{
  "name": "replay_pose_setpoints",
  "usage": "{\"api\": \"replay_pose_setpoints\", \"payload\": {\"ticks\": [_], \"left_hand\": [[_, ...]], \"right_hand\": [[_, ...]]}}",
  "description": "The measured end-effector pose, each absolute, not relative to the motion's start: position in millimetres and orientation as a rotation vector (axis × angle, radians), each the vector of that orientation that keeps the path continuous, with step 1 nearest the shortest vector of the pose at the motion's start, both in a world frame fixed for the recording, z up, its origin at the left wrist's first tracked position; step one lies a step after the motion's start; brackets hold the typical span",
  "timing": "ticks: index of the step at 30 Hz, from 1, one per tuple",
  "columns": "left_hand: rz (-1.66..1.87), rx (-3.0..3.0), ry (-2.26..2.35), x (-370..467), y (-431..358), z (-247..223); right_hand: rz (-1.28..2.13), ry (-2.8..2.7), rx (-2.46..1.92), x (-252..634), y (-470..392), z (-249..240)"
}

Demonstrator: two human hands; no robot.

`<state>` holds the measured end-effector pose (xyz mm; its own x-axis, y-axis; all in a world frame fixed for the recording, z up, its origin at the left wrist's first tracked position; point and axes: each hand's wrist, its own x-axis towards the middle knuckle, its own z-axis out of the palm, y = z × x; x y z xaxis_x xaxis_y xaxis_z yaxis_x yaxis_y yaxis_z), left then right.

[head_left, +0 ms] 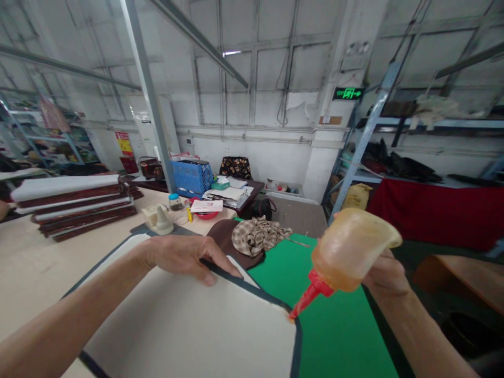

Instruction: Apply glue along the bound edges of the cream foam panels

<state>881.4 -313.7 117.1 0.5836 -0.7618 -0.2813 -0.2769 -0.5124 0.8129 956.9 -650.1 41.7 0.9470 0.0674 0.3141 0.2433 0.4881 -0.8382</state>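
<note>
While your right hand [388,274] curls round a translucent plastic bottle [348,248], red nozzle [311,295] at one corner of a white, navy-edged panel [205,325] over the green bench [334,336], your left hand [183,256] pinches its edge; oversqueezing could flood it.

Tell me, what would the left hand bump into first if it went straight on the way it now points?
Probably the red nozzle of the bottle: the left hand points roughly along the dark edge of the pale panel toward it. Depth is unclear, so it might miss.

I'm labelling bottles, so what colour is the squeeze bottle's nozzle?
The nozzle is red, seen best in the head view.
</note>
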Motion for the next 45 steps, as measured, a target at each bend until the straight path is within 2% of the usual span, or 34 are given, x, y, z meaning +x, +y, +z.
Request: {"api": "replay_pose_setpoints", "payload": {"ticks": [12, 19, 45], "left_hand": [[-0.743, 1.858, -0.668, 869.1, -310.9, 102.4], [-0.723, 1.777, -0.561, 867.6, -307.8, 87.7], [-0.662, 1.601, -0.377, 886.6, -283.6, 45.3]], "right_hand": [[-0.348, -0.316, -0.997, 941.8, -652.6, 39.3], [-0.330, -0.329, -0.985, 941.4, -655.9, 22.7], [-0.175, -0.396, -1.024, 934.9, -661.5, 11.4]]}}
